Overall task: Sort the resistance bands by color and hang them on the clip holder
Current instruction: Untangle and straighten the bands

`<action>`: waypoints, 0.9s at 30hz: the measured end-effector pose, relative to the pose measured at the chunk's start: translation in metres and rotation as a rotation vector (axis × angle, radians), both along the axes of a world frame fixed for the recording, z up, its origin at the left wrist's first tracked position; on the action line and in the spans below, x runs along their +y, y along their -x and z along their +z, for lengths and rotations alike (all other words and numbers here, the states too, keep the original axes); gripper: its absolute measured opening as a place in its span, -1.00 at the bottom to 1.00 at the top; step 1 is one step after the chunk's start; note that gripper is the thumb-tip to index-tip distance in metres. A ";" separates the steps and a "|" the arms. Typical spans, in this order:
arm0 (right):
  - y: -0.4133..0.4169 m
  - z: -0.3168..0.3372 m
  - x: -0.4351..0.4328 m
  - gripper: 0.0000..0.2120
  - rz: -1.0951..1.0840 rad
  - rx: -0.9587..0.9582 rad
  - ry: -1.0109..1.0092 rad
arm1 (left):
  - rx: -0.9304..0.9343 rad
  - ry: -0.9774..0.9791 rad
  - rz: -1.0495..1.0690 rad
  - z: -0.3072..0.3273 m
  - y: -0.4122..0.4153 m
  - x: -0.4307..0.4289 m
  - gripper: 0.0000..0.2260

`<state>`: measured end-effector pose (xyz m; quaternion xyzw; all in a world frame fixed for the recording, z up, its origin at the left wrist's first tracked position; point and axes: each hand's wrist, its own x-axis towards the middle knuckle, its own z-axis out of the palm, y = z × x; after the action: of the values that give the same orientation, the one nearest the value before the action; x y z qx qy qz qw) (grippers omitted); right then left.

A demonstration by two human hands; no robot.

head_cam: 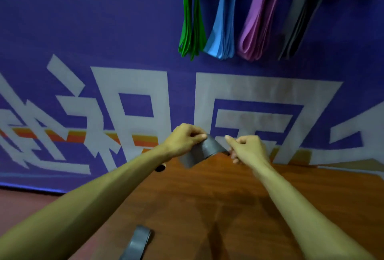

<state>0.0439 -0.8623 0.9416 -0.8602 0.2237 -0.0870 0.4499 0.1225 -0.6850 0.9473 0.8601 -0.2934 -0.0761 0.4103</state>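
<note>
A purple wall [83,20] is filling the background, carrying large white characters [133,93], with an orange and yellow stripe [79,136] running across its lower part. A brown wooden table [207,207] is standing against the wall, its top reflecting dim light. A dull red floor [25,201] is showing at lower left.

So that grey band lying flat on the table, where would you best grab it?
The grey band lies flat on the table, so fingers need an edge to lift: probably pinch its rounded far end from above. Its near end runs out of view.
</note>
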 end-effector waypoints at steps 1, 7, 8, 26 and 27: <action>-0.001 0.009 -0.007 -0.66 -0.005 -0.037 0.100 | -0.040 -0.033 -0.041 0.015 -0.003 -0.006 -0.84; -0.023 0.068 -0.033 -0.88 0.291 -0.253 -0.042 | -0.235 -0.135 -0.224 0.100 -0.016 -0.034 -0.85; -0.026 0.077 -0.035 -0.84 0.346 -0.240 -0.075 | -0.243 -0.097 -0.239 0.113 -0.018 -0.037 -0.88; -0.014 0.202 -0.110 -0.84 0.471 -0.677 -0.612 | 0.084 0.255 -0.409 0.219 -0.017 -0.105 -0.87; -0.013 0.208 -0.115 -0.84 0.453 -0.698 -0.639 | 0.074 0.276 -0.413 0.224 -0.017 -0.110 -0.88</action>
<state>0.0568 -0.9771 1.1497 -0.6269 -0.1159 -0.1963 0.7450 0.1393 -0.7952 1.1712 0.7143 -0.4553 -0.1492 0.5101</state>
